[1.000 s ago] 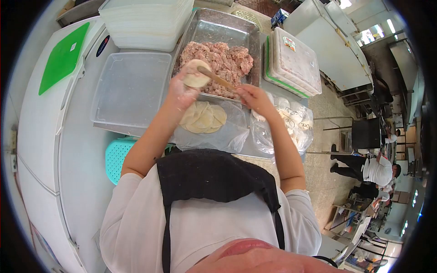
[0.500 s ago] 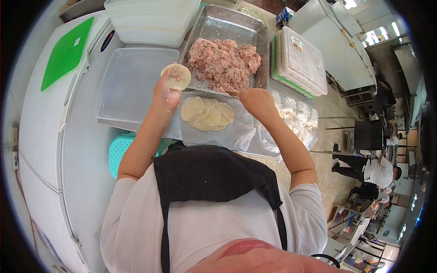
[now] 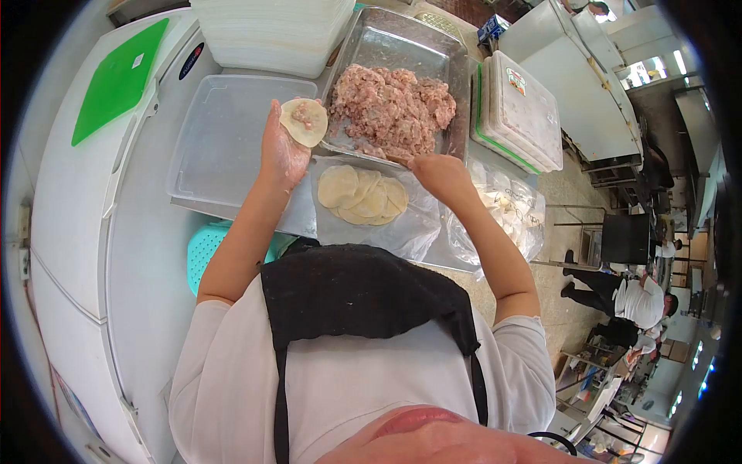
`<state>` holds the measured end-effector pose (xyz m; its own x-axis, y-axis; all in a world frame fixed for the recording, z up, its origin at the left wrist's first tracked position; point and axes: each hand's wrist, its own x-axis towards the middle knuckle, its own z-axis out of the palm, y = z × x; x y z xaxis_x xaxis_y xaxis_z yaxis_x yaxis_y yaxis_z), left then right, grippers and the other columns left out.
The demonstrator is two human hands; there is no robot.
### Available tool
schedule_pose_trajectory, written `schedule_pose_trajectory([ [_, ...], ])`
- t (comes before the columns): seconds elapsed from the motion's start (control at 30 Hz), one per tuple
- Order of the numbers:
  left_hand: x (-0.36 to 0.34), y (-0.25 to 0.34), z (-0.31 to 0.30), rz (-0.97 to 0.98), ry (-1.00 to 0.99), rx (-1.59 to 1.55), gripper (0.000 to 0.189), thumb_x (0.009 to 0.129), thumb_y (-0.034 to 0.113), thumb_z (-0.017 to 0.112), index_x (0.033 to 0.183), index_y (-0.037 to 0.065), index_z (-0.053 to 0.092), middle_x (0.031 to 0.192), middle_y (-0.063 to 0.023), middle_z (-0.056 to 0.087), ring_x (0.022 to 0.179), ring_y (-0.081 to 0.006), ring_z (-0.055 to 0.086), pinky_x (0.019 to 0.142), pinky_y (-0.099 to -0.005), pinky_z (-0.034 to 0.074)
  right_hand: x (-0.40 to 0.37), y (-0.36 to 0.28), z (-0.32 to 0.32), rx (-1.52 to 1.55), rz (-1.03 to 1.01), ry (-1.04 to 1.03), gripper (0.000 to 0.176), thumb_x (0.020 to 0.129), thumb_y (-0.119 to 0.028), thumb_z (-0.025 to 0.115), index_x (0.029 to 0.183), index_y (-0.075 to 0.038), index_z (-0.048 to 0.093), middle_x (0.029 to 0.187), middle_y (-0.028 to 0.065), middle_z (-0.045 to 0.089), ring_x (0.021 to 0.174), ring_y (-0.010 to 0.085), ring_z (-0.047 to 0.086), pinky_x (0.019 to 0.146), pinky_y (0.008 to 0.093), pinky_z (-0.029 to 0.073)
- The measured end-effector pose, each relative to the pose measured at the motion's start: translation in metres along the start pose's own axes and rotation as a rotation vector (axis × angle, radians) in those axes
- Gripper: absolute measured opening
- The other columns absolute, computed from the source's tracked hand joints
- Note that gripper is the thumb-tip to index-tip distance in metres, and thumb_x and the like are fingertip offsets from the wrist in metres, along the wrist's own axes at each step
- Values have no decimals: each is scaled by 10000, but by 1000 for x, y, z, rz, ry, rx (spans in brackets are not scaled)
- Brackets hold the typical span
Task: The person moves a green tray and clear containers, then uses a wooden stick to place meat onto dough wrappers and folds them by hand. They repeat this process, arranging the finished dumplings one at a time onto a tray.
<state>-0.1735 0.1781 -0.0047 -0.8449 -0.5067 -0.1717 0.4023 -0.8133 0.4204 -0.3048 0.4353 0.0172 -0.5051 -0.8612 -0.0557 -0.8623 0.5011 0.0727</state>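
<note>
My left hand [image 3: 283,151] holds a round dumpling wrapper [image 3: 314,135] across its fingers, beside the left wall of the metal tray. A small dab of meat filling [image 3: 304,116] sits on the wrapper. My right hand [image 3: 439,172] is closed at the tray's near edge around a thin brown tool [image 3: 400,160], seemingly a wooden spreader; its tip is hard to make out. Ground meat [image 3: 390,108] is heaped in the metal tray [image 3: 402,46]. Between my hands, overlapping wrappers [image 3: 363,195] lie on a plastic sheet [image 3: 417,232].
A translucent lid or shallow tray [image 3: 220,139] lies at left, with stacked white containers [image 3: 267,35] behind. Closed boxes [image 3: 518,112] and a plastic bag of pale pieces [image 3: 506,213] are at right. A turquoise basket [image 3: 207,251] sits below left. Another person [image 3: 638,301] stands far right.
My left hand has turned and opened out under the wrapper, which sits slightly higher and tilts differently. My right hand stays by the tray's near edge. The whole view has shifted a little.
</note>
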Motion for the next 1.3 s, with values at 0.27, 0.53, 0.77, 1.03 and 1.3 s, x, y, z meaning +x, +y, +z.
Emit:
schedule_pose_trajectory([
  [0.27, 4, 13, -3, 36, -98, 15, 483, 1025, 354, 362, 1311, -34, 391, 1316, -263, 479, 1237, -313, 486, 1080, -412, 379, 52, -1, -2, -67, 5, 206, 173, 845, -168, 535, 788, -81, 674, 760, 137, 678, 728, 290, 673, 586, 419, 526],
  [0.53, 0, 23, -19, 123, 28, 37, 417, 1027, 273, 347, 1314, -25, 401, 1314, -258, 479, 1227, -330, 487, 1077, -413, 384, 44, -30, 18, 152, -26, 9, 219, 862, -223, 539, 805, -61, 675, 799, 160, 679, 767, 329, 666, 689, 452, 528],
  [0.77, 2, 22, -26, 90, 36, 15, 423, 1025, 263, 351, 1307, -48, 397, 1296, -282, 478, 1223, -366, 488, 1075, -430, 393, 41, -1, -6, 61, 73, 37, 270, 892, -271, 526, 834, -77, 705, 789, 160, 677, 749, 315, 666, 692, 451, 527],
  [1.03, 8, 12, -31, 61, 108, 38, 402, 1026, 285, 355, 1286, -11, 435, 1254, -202, 528, 1197, -289, 515, 1037, -406, 426, 38, -36, 11, 401, 76, 81, 349, 919, -299, 514, 773, -22, 667, 734, 203, 653, 681, 307, 659, 651, 408, 514],
  [1.3, 41, -18, 4, -185, 39, -34, 451, 1026, 348, 325, 1247, -22, 458, 1227, -185, 535, 1154, -301, 530, 1030, -427, 420, 30, -38, -23, 1045, 438, 47, 344, 940, -306, 574, 1045, 10, 658, 746, 130, 639, 725, 248, 615, 695, 350, 476],
])
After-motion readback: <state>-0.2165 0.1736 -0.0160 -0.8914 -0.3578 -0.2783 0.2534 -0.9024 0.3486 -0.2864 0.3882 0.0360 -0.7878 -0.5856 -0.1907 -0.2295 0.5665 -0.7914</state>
